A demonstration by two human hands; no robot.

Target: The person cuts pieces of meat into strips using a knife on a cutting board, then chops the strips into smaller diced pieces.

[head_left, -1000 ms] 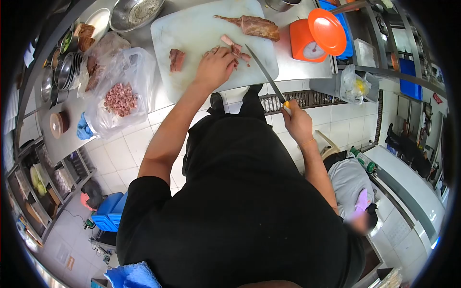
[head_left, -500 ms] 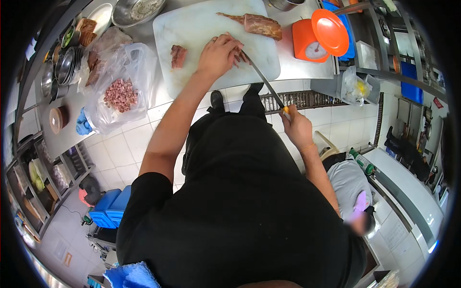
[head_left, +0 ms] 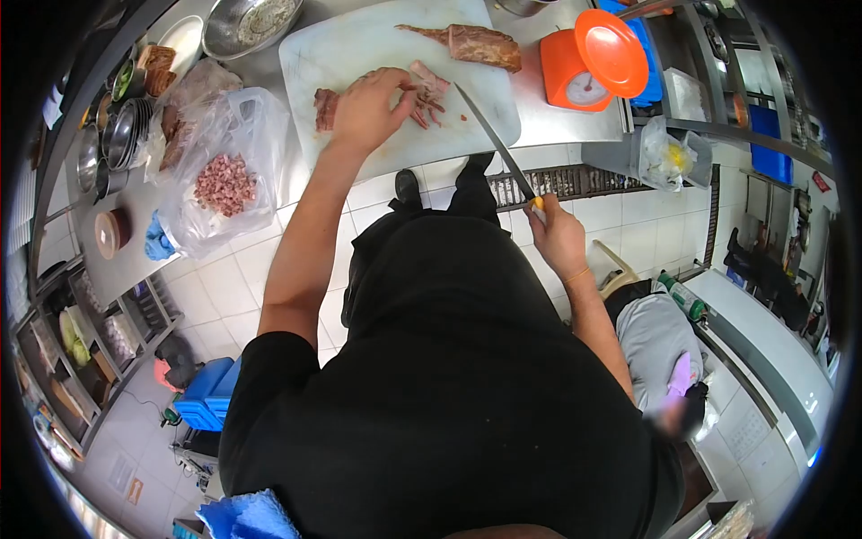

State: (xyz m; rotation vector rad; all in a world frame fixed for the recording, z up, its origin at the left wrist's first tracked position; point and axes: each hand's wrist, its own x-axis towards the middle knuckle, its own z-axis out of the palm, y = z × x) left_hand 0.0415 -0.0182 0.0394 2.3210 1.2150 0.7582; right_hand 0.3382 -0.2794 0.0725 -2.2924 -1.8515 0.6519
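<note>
By the right hand [head_left: 558,238], in the head view, a knife [head_left: 495,138] is gripped. The left hand [head_left: 366,108] is half curled; its hold cannot be told. Cut meat [head_left: 430,85] is spread toward the cutting board [head_left: 359,40]'s near edge: probably light, soft, slippery, best pinched by its sides.

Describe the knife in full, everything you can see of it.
The knife is long and slim, with a narrow grey blade that looks like metal and tapers to a point. Only a small yellow part of its handle shows; the right hand grips the rest. It slants from that hand, forward and to the left, across the near edge of the board, its tip close beside the cut meat. Whether the blade touches the board cannot be told.
</note>
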